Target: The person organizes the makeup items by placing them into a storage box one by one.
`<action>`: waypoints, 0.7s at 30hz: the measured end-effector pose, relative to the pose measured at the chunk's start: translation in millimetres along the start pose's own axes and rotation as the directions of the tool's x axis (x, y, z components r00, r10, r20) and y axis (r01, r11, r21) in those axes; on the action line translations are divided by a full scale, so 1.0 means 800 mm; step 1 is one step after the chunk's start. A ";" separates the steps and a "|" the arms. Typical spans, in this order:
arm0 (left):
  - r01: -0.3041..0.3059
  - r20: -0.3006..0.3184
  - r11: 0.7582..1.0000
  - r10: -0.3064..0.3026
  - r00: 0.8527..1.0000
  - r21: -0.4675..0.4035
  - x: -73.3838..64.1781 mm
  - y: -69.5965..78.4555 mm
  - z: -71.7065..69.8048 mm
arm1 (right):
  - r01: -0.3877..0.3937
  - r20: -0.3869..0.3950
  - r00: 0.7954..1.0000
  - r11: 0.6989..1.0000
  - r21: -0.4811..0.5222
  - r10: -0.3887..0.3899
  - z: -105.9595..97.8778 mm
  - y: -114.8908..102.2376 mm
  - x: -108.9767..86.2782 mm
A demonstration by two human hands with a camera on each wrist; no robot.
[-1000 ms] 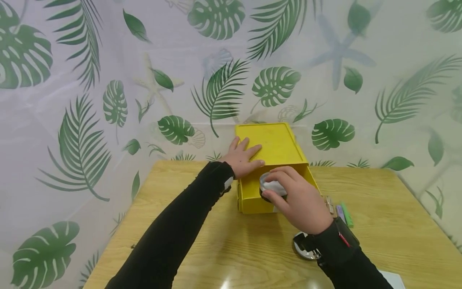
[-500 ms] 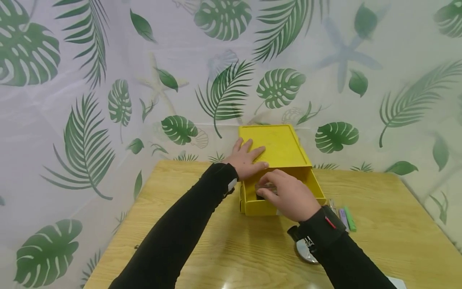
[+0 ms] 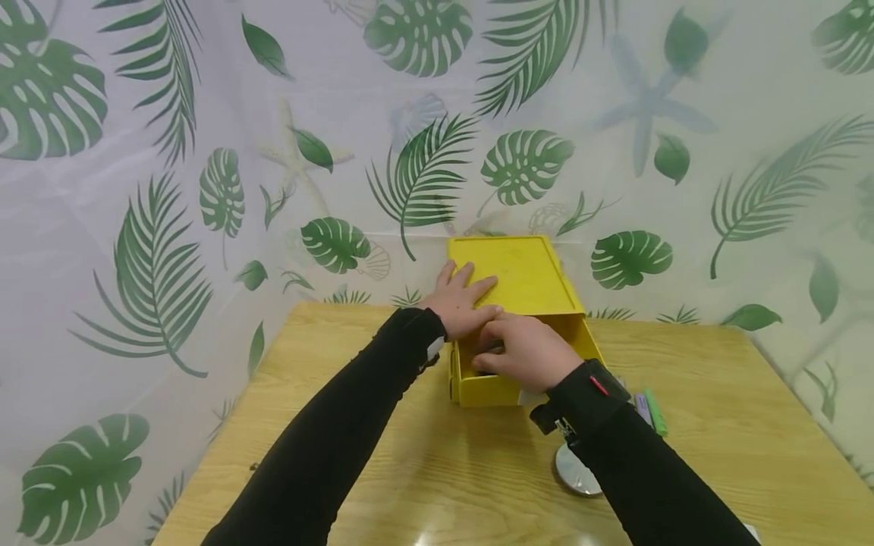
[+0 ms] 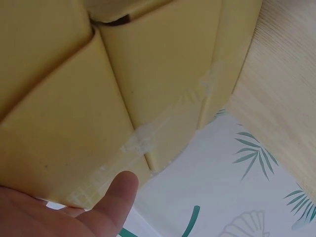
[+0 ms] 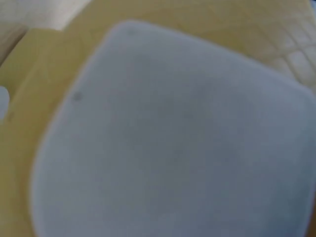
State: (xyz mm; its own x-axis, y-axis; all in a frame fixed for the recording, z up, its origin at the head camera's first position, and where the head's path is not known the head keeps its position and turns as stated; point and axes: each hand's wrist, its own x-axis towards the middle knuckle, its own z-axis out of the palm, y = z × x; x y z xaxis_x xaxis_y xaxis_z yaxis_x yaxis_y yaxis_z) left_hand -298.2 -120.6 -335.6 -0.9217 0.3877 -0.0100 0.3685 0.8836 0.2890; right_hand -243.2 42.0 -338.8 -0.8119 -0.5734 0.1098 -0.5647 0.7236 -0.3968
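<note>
A yellow box (image 3: 526, 392) stands on the table with its front part pulled out like a drawer. Spread over its top panel, my left hand (image 3: 462, 305) presses down with straight fingers; the left wrist view catches the thumb (image 4: 116, 200) along the box's side. My right hand (image 3: 529, 350) reaches inside the opening, fingers and thumb curled round a small round container (image 3: 496, 348). Only a dark sliver of it shows between them. In the right wrist view a blurred pale panel (image 5: 173, 138) covers most of the box front.
Below the right wrist lies a round silvery disc (image 3: 576, 470). A purple stick-like item (image 3: 642, 408) and a green one (image 3: 655, 412) lie right of the box. The patterned curtain (image 3: 205, 318) hangs behind the wooden table (image 3: 382, 470).
My right hand has lowered the round container, with its clear top, into the drawer and leftward, so it is now mostly hidden. My left hand stays on the box top.
</note>
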 end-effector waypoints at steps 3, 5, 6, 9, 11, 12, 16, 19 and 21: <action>0.001 0.005 1.000 -0.001 1.000 -0.005 0.001 -0.002 0.001 | -0.014 0.007 1.000 0.999 -0.046 0.015 0.001 -0.003 0.003; 0.001 0.006 1.000 -0.001 1.000 -0.005 0.001 -0.002 0.001 | -0.009 0.008 1.000 0.996 -0.088 0.009 -0.001 -0.005 0.005; 0.000 0.005 1.000 0.000 1.000 -0.004 0.002 -0.002 0.000 | -0.008 0.006 1.000 0.994 -0.108 0.008 -0.002 -0.006 0.006; 0.001 0.004 1.000 -0.001 1.000 0.007 0.003 0.000 -0.001 | -0.005 -0.004 1.000 0.987 -0.160 0.005 -0.005 -0.008 0.010; 0.005 0.006 1.000 -0.005 1.000 0.008 0.003 0.000 -0.002 | -0.013 0.000 1.000 0.983 -0.181 0.014 -0.006 -0.009 0.012; 0.007 0.008 1.000 -0.007 1.000 0.007 0.003 0.001 -0.002 | -0.021 0.005 1.000 0.983 -0.185 0.022 -0.005 -0.009 0.013; 0.014 0.011 1.000 -0.014 1.000 -0.011 0.003 0.001 -0.001 | -0.030 0.028 0.999 0.981 -0.193 0.037 -0.003 -0.011 0.014; 0.013 0.006 1.000 -0.013 1.000 -0.024 0.001 0.001 -0.001 | -0.005 0.044 0.999 0.980 -0.197 0.014 -0.002 -0.010 0.013; 0.006 0.004 1.000 -0.006 1.000 -0.028 0.000 0.001 0.000 | 0.019 0.061 0.998 0.981 -0.194 -0.008 -0.001 -0.008 0.013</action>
State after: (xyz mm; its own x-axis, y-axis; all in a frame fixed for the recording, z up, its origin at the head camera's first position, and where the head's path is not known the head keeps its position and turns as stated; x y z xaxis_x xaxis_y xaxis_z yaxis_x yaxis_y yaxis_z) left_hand -298.1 -119.5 -335.1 -0.9236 0.3831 -0.0155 0.3590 0.8783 0.3157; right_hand -248.1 31.9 -334.7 -0.7971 -0.6011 0.0575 -0.5983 0.7732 -0.2101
